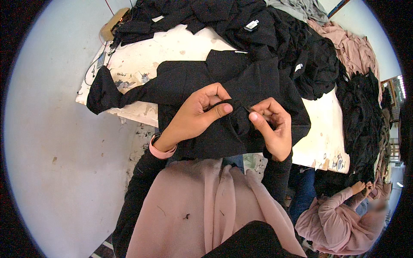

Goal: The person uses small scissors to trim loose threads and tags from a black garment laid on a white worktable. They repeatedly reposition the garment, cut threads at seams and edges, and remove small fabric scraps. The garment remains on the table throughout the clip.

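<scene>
hands of the wearer: 2, left hand and right hand | black garment spread flat: 1 | bench: 1 | heaps of black cloth: 2 | pink cloth pile: 1 | tan box: 1 | other person: 1

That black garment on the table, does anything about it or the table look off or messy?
One sleeve of the black garment hangs off the table's left edge. The tabletop is stained and chipped. Both hands, left hand and right hand, pinch a fold of the fabric. The black pile behind is jumbled, not folded.
</scene>
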`<state>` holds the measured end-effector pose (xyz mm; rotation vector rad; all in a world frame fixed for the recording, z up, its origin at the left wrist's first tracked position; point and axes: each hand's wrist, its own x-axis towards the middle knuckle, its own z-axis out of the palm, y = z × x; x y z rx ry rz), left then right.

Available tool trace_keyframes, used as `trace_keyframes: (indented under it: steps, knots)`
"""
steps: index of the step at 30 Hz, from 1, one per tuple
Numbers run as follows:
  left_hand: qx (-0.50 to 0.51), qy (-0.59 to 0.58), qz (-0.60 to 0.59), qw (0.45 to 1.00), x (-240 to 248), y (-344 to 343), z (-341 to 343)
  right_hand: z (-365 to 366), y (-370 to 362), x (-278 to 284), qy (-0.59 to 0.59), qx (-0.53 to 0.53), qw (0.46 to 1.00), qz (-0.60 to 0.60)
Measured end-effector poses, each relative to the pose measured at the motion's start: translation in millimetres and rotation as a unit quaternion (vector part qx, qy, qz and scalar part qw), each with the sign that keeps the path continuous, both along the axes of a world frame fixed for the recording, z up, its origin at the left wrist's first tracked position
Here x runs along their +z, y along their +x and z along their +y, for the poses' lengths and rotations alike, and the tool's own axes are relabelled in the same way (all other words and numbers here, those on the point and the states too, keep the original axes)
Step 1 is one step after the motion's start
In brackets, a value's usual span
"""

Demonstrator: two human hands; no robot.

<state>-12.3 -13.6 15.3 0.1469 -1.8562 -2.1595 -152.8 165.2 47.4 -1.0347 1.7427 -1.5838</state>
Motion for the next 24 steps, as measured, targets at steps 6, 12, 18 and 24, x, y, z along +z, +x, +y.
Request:
trace_keyframes:
  steps: [6,12,18,24]
  knots:
    - [0.01,0.004,0.018,1.0,-0.4,-2.5,3.3,0.6,7.2,0.8,-0.006,-0.044,0.997,0.071]
    - [0.011,0.005,-0.013,1.0,0.5,-1.3,2.7,1.3,9.4,-1.7,-0.016,-0.085,0.986,0.139]
    - [0.009,-0.005,0.01,1.0,5.0,0.3,3.0,2.6,11.3,-0.1,-0.025,-0.123,0.921,0.368]
    - [0.025,-0.039,-0.017,0.999,7.8,-0.2,6.6,3.5,13.9,3.6,-0.022,-0.143,0.884,0.445]
